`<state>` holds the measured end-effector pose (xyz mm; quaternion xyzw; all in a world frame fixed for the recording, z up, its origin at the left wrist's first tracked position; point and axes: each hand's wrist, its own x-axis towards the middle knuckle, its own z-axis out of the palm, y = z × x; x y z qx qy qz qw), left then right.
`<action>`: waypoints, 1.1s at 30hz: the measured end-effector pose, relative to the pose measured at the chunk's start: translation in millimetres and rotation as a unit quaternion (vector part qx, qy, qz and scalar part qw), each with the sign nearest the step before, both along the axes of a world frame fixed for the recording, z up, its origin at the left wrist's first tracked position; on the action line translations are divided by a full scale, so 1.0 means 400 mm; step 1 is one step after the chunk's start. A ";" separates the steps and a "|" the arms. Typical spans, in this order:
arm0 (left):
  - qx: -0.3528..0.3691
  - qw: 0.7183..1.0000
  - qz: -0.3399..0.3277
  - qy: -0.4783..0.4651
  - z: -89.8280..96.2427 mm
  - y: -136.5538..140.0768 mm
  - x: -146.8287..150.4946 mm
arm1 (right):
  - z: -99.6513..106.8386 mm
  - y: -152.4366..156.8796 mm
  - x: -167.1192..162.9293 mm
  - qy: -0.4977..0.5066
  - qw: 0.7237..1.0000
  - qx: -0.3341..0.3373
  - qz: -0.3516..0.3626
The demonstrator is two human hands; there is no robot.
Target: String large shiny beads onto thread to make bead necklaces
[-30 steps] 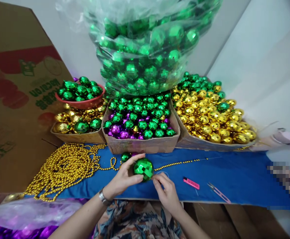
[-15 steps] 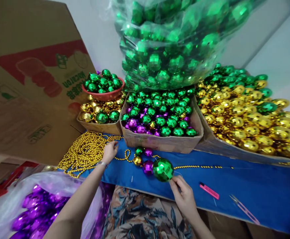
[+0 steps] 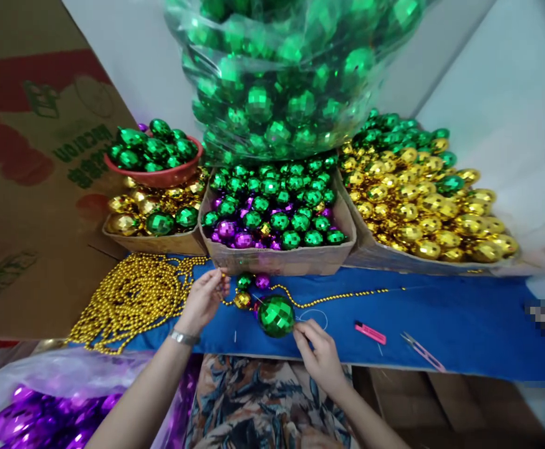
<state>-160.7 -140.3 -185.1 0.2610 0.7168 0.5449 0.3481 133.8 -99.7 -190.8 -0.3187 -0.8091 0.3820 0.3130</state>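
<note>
My right hand (image 3: 317,349) pinches the right end of a large green faceted ball (image 3: 276,316) above the blue cloth. A thin pale thread (image 3: 319,313) curves out beside those fingers, and a needle-like tip (image 3: 257,299) shows at the ball's upper left. My left hand (image 3: 204,296) has its fingertips closed on a strand of gold beads (image 3: 226,302). Between the hands lie a small green ball (image 3: 244,282), a purple ball (image 3: 262,281) and a gold ball (image 3: 242,300). Another purple ball is mostly hidden behind the large green one. A gold bead strand (image 3: 319,302) runs rightward.
A heap of gold bead strands (image 3: 132,299) lies left. Behind stand a carton of green and purple balls (image 3: 277,260), gold balls (image 3: 422,212), a red bowl (image 3: 160,179) and a bulging bag (image 3: 277,81). A pink cutter (image 3: 370,332) and thread snips (image 3: 423,352) lie right.
My left hand has moved right along the gold strand, closer to the small balls. My right hand still holds the large green ball. The right-hand strand now sags more, and the view has swung right.
</note>
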 end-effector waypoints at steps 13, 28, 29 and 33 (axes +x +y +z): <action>0.102 0.928 0.000 -0.360 0.102 -0.001 0.175 | 0.011 -0.002 0.009 -0.015 1.000 0.020 0.005; 0.097 0.988 -0.041 -0.117 -0.006 -0.031 0.264 | -0.137 -0.018 0.041 -0.041 0.989 -0.136 -0.046; 0.084 0.990 -0.057 -0.096 -0.029 -0.037 0.280 | -0.165 -0.020 0.047 -0.045 0.985 -0.158 -0.047; 0.063 0.991 -0.112 -0.044 -0.096 -0.052 0.331 | -0.222 -0.011 0.071 -0.117 0.984 -0.129 -0.041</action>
